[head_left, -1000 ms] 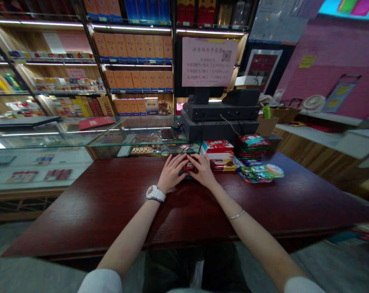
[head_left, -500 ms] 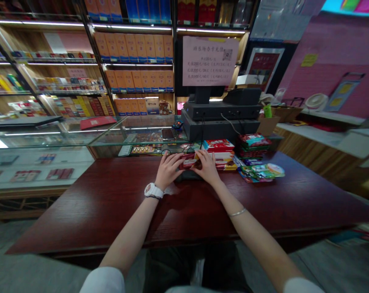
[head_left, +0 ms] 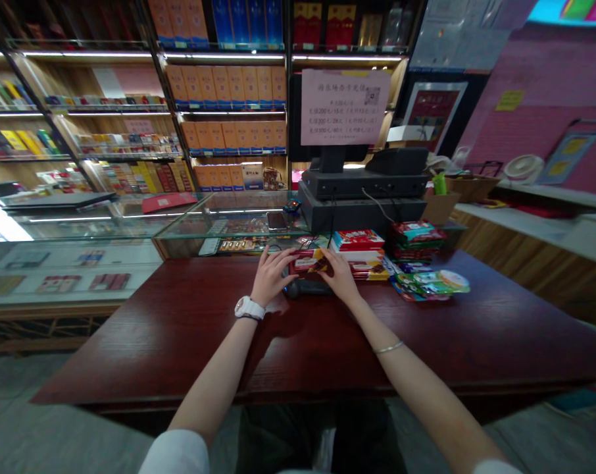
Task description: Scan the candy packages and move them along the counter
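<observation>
My left hand [head_left: 272, 274] and my right hand [head_left: 340, 276] hold a small red-and-yellow snack box [head_left: 306, 262] between them, one at each end. Pale lettering and a picture of dark brown pieces show on its near face. Just below the box lies a dark handheld object like a barcode scanner [head_left: 310, 288], partly hidden by my hands. Beside my right hand is a stack of snack boxes [head_left: 361, 239], red on top with yellow ones lower down.
Dark red snack packets [head_left: 416, 238] are piled right of the boxes, with shiny colourful pouches [head_left: 431, 285] in front. Behind stand a cash register base [head_left: 362, 187] and a screen with a paper sign [head_left: 345, 105]. A glass display counter [head_left: 189, 224] adjoins the wooden desk [head_left: 189, 329].
The snack box has tilted so that more of its printed face shows, and more of the dark scanner-like object below is visible. The whole view has shifted slightly.
</observation>
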Action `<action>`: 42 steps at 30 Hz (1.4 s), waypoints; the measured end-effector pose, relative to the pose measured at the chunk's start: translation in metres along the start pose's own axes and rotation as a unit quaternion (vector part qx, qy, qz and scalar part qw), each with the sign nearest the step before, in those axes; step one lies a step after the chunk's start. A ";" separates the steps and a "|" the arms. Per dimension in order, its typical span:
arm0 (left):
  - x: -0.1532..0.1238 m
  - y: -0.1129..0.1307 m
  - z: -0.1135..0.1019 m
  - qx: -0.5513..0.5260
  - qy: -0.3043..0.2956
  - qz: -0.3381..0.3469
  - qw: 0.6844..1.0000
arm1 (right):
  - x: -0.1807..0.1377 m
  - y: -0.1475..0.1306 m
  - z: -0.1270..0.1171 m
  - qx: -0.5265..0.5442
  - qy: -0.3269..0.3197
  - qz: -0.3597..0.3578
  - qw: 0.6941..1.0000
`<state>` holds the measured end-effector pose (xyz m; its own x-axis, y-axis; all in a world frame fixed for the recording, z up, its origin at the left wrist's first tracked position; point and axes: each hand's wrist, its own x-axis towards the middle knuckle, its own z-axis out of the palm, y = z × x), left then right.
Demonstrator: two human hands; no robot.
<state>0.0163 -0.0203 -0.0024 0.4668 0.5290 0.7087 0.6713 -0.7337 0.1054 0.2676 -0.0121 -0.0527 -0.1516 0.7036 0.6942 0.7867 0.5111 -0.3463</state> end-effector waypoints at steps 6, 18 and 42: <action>0.000 -0.001 0.000 0.003 0.009 -0.015 1.000 | 0.000 -0.007 0.003 -0.005 0.041 0.000 0.999; -0.046 -0.045 -0.077 0.038 -0.034 -0.079 0.996 | 0.020 -0.094 0.022 -0.014 0.015 -0.079 0.997; -0.184 -0.119 -0.154 0.044 -0.296 -0.280 0.912 | 0.008 -0.233 0.152 -0.009 -0.229 -0.093 0.969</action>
<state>-0.2381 -0.0961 -0.0380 0.2488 0.9668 0.0582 0.9312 -0.2553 0.2601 -0.0074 -0.0507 -0.0622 -0.5387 0.7470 0.3896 0.7295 0.6449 -0.2278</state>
